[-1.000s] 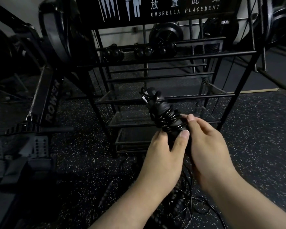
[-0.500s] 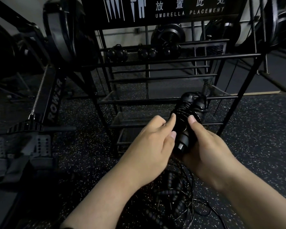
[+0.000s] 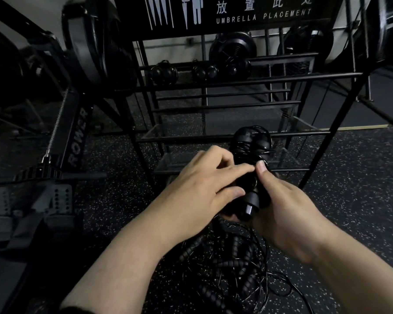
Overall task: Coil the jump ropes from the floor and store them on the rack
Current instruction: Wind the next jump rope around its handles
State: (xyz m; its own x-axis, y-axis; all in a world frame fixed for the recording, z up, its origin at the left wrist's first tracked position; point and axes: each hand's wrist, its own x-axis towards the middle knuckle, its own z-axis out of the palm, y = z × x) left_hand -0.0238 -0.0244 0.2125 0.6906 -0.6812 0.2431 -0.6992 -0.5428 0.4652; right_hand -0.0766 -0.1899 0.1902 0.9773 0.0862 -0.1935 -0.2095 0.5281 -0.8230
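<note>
Both hands, left hand (image 3: 200, 189) and right hand (image 3: 286, 207), clamp the coiled jump rope (image 3: 251, 155) before the rack (image 3: 225, 139), keeping its wraps from springing loose.

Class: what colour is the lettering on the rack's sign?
White, on a black sign; head view.

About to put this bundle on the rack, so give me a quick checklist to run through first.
1. Wound jump rope held in both hands: ok, left hand and right hand grip it.
2. Cord wrapped around the handles: ok.
3. Loose end tucked in: cannot tell.
4. Free shelf on the rack ahead: ok, the mesh shelves look bare.
5. Floor finished: not ok, tangled ropes lie below.
</note>
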